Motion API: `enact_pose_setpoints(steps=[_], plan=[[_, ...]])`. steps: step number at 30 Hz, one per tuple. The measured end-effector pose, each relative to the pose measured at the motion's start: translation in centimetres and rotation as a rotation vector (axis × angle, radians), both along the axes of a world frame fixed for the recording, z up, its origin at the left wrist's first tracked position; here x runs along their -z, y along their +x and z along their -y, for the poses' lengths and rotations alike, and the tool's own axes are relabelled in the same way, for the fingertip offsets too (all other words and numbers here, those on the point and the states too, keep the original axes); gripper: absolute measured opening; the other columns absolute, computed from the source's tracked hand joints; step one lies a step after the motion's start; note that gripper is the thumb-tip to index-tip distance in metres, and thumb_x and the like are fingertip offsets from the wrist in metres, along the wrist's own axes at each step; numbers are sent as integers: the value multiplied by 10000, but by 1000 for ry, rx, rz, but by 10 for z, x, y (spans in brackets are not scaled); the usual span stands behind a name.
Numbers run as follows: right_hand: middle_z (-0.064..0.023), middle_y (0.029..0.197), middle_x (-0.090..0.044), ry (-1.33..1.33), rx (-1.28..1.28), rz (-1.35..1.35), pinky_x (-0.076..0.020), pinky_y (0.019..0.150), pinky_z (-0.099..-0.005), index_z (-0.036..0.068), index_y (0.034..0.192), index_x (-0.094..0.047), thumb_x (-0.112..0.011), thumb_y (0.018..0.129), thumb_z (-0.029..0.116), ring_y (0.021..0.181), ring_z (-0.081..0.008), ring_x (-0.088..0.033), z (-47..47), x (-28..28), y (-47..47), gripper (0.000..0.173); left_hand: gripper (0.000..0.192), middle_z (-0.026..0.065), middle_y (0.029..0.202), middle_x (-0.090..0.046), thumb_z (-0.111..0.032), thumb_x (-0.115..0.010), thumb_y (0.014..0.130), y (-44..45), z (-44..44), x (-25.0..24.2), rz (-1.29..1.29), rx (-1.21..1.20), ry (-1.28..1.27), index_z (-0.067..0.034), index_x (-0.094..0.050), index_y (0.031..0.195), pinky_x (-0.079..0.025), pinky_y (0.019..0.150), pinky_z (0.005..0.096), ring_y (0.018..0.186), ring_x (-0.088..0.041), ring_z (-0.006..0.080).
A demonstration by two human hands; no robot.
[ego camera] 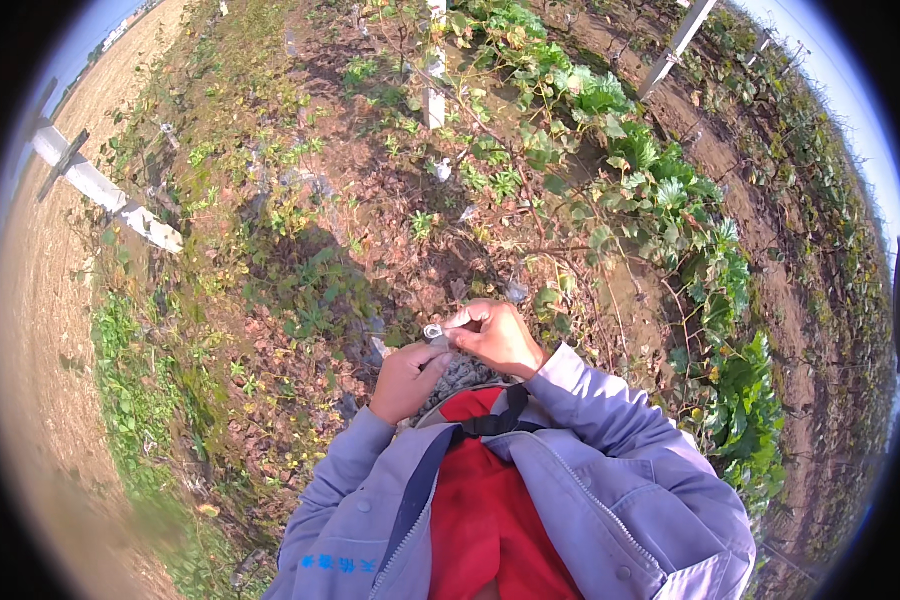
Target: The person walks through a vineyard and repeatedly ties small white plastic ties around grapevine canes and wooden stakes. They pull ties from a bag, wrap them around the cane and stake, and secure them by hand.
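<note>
A small white ring-shaped piece [433,331], perhaps a plastic clip or tie, is held up in front of my waist. My right hand [499,339] pinches it at its right side between thumb and forefinger. Just below, my left hand [410,380] has its thumb and forefinger together at the lower end of the same piece. What lies inside the fingertips is hidden. Beneath both hands a bundle of grey, curled pieces [461,373] shows at my waist, partly covered by the hands.
White posts stand ahead [435,109], at the left [109,196] and at the far right [675,52]. Trailing vines [529,187] and broad green leaves [671,195] cover the right side. Weeds and dry leaves [270,337] lie on the left, beside a straw-coloured field [52,322].
</note>
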State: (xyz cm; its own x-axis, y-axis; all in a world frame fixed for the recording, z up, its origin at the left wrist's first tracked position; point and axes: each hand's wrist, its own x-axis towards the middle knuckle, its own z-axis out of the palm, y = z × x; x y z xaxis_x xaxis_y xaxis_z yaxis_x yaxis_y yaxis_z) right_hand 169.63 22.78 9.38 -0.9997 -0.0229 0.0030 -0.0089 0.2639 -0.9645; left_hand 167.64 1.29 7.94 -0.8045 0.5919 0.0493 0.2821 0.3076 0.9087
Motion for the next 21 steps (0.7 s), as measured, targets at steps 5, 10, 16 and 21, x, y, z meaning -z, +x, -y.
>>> enact_pose_setpoints(steps=[5,10,16,21], plan=[[-151,817,-691,301,-305,-283,-556,738,-420,2,925,-730,-746,795,68,790,-317,-696,-9,-4,2,146,199,127,795,-629,-207,-707,955,-5,10,-16,-328,-5,-140,-33,-752,1040,-505,706,401,765,-650,291],[-117,873,-734,-295,-354,50,-563,744,-351,9,1026,-763,-762,808,21,811,-219,-722,-6,-6,1,218,215,132,836,-668,-215,-700,956,-19,10,-7,-37,-48,19,-31,-751,1055,-513,706,385,770,-662,294],[-128,898,-729,298,-95,-334,-566,736,-370,14,984,-736,-733,818,-5,820,-292,-718,1,-7,-4,167,218,169,850,-670,-218,-661,985,5,2,-11,-127,46,-11,-32,-751,1053,-515,725,407,783,-657,358],[-62,834,-703,146,-381,-113,-529,686,-355,9,886,-675,-732,842,1,755,-209,-676,-11,-11,0,73,222,170,865,-679,-226,-681,972,-13,15,-23,-135,-30,-168,-36,-758,1058,-515,727,419,793,-662,361]])
